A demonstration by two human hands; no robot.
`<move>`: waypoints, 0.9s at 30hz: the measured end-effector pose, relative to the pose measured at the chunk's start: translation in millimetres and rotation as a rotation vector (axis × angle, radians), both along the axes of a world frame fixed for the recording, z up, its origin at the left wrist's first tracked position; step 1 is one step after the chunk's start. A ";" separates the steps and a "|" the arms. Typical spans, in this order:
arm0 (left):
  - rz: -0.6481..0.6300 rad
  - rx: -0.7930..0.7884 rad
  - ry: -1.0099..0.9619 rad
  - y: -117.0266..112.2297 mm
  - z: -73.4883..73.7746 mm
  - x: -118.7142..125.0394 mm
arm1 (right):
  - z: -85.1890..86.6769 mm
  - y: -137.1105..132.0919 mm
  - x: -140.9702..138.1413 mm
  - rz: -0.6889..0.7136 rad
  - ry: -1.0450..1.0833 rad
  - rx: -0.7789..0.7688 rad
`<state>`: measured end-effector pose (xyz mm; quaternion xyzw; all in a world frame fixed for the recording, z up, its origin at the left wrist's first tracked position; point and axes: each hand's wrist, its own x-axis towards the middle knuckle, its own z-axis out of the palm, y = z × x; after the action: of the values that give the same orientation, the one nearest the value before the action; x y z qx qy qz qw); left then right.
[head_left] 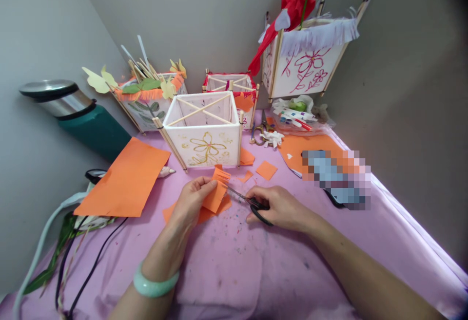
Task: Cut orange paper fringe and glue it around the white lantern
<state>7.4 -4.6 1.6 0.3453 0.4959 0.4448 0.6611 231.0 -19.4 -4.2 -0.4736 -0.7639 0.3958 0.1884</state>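
My left hand [192, 199] pinches a strip of orange paper [215, 197] between thumb and fingers. Narrow cuts make a fringe along the strip's upper right edge. In my right hand [280, 206] are black-handled scissors [260, 207], fingers through the loops. Their blades point left and reach the fringed edge; whether they are fully closed is hard to see. More orange paper lies on the table under my left hand. Just beyond the hands stands a white box lantern [204, 147] with wooden sticks at its corners and a yellow flower drawn on the front.
A large orange sheet [124, 183] and a teal bottle [95, 127] lie at the left, with cables near the front. Other decorated lanterns [307, 66] stand behind. A phone [334, 178], pixelated, rests at right near a bag of markers [296, 115]. An orange square [266, 170] lies mid-table.
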 end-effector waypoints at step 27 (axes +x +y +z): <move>-0.034 -0.006 -0.020 -0.8 -1.3 0.3 | -3.2 -0.2 -0.6 -0.024 -0.060 0.065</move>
<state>7.7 -5.4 0.3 0.3474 0.4847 0.4353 0.6744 230.4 -19.6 -7.4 -0.4882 -0.7759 0.3538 0.1854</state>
